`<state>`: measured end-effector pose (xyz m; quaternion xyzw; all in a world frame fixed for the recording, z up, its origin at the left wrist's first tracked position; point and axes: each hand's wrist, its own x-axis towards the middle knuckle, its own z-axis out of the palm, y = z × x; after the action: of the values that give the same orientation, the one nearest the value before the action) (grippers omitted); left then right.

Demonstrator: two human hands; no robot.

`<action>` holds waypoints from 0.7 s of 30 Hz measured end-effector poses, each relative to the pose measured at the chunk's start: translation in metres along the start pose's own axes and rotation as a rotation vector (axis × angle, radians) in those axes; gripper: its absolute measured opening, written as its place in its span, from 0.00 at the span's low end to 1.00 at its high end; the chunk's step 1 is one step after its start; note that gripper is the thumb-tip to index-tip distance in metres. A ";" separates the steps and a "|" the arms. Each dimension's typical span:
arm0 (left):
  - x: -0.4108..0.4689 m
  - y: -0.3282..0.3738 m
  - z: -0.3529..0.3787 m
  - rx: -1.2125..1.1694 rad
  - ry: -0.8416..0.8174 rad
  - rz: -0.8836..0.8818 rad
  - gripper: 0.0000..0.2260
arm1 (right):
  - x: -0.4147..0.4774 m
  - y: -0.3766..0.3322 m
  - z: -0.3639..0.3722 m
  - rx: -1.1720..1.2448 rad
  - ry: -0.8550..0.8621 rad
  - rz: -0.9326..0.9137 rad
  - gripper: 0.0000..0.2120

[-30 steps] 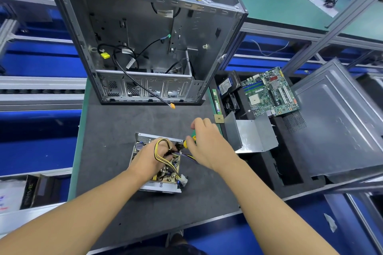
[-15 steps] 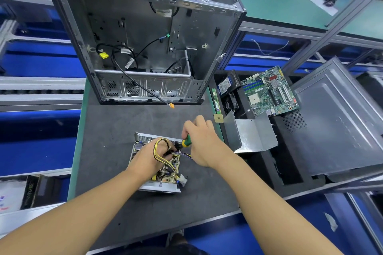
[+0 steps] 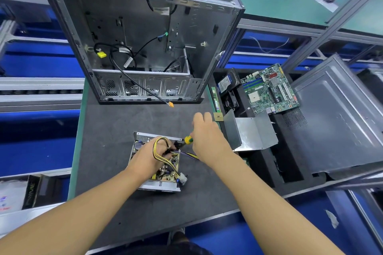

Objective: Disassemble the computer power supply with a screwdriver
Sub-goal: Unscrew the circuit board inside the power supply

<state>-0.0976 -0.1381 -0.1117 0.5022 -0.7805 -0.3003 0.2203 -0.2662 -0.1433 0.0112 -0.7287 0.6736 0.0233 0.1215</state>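
The opened power supply lies on the dark mat, its cover off and its circuit board showing. My left hand rests on top of it and grips the bundle of yellow and black cables. My right hand grips a screwdriver with a yellow-green handle. Its tip points down-left into the far right corner of the unit. The tip itself is hidden behind the cables.
An empty computer case stands at the back of the mat. To the right a foam tray holds the bent metal cover, a motherboard, a hard drive and the case's side panel.
My right hand has shifted slightly left and down with the screwdriver, bringing it closer to the power supply's corner. My left hand keeps its hold on the cables.
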 end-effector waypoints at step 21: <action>-0.001 -0.005 0.001 0.015 -0.005 0.067 0.10 | -0.005 0.003 -0.011 0.183 -0.141 -0.129 0.09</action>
<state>-0.0947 -0.1388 -0.1157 0.4767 -0.7996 -0.2880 0.2246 -0.2710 -0.1407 0.0228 -0.7528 0.6146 0.0050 0.2356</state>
